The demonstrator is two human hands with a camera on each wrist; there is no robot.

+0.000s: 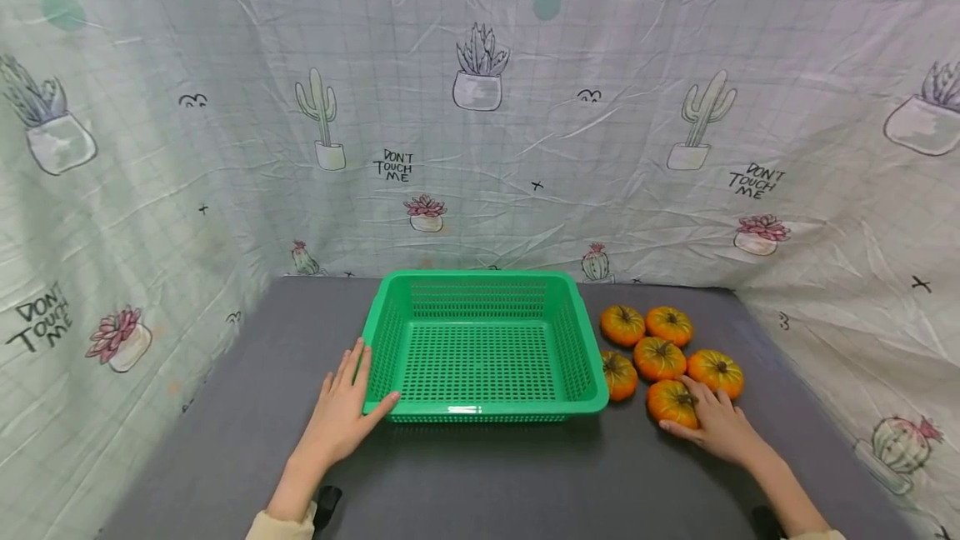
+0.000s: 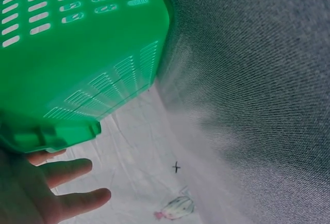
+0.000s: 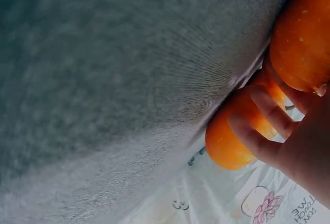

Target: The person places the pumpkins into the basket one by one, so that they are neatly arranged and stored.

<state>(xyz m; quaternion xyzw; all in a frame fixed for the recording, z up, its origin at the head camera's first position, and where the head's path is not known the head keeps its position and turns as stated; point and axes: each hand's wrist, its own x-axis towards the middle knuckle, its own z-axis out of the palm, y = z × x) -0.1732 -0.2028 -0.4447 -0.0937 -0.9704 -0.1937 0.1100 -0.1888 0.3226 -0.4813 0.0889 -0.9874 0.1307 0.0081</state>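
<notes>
My left hand (image 1: 341, 415) lies at the near left corner of a green plastic basket (image 1: 487, 408). Its fingers are straight and spread along the outside of the rim, with the thumb over the corner. From the left wrist view, these fingers (image 2: 69, 172) extend beside the basket wall (image 2: 77, 69). To the basket's right, my right hand (image 1: 723, 432) grips the nearest small orange pumpkin (image 1: 667, 402), thumb in front and index finger behind. In the right wrist view this pumpkin (image 3: 304, 38) sits by the hand (image 3: 309, 146), whose other fingers reach near a second pumpkin (image 3: 227, 141).
Several more orange pumpkins (image 1: 658, 358) with dark stems cluster on the grey table (image 1: 480, 482) right of the basket. One pumpkin (image 1: 618, 376) lies against the basket's right side. A cactus-printed cloth (image 1: 480, 165) hangs behind and along both sides.
</notes>
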